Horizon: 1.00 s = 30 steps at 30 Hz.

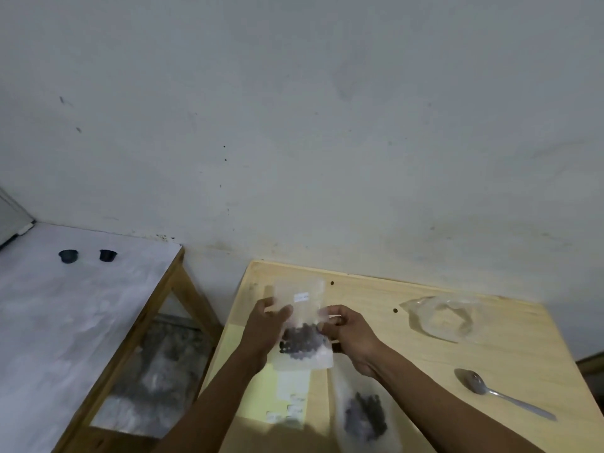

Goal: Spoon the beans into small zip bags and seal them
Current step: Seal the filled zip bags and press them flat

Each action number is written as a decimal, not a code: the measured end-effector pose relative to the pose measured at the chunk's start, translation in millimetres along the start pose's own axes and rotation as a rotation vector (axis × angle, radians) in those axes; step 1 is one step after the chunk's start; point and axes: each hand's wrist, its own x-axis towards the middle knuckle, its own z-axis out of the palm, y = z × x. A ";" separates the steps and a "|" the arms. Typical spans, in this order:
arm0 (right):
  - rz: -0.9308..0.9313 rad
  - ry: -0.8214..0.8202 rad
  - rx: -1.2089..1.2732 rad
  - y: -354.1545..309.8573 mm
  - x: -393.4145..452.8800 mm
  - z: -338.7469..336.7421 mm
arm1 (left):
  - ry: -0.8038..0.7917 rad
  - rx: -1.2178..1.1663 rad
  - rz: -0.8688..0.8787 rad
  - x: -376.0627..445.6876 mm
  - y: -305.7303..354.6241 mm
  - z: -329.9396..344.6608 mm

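Here, a clear, crinkly plastic zip bag [302, 325] of small dark round beans [302, 343] stands upright between both hands: left hand [266, 328] and right hand [351, 336] each pinch a side edge, beans sagging below the fingertips.

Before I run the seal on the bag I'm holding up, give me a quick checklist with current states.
1. Both hands on the bag: left hand and right hand grip the held zip bag at its sides: ok.
2. Beans settled low, away from the top: ok.
3. Zip strip closed: cannot tell, blurred.
4. Spoon set down on the table, out of the way: ok.
5. Filled bag lying on the table: ok.
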 end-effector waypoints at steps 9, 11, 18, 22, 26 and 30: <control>0.083 0.213 -0.049 8.1 56.2 4.6 | 0.063 0.286 0.007 44.1 -18.2 8.7; 0.115 0.193 -0.051 4.4 65.4 8.0 | 0.088 0.359 0.010 54.8 -16.2 10.0; 0.089 0.084 -0.240 0.8 91.5 15.0 | -0.001 0.607 0.043 81.1 -17.2 11.0; 0.094 0.056 -0.224 1.9 89.9 13.0 | -0.029 0.632 0.074 82.7 -22.6 10.1; 0.051 0.045 -0.214 0.2 72.2 -7.3 | 0.040 0.608 0.155 74.9 -29.2 7.5; -0.092 0.130 -0.673 2.9 54.0 -44.9 | 0.011 0.621 0.202 51.1 -33.3 13.4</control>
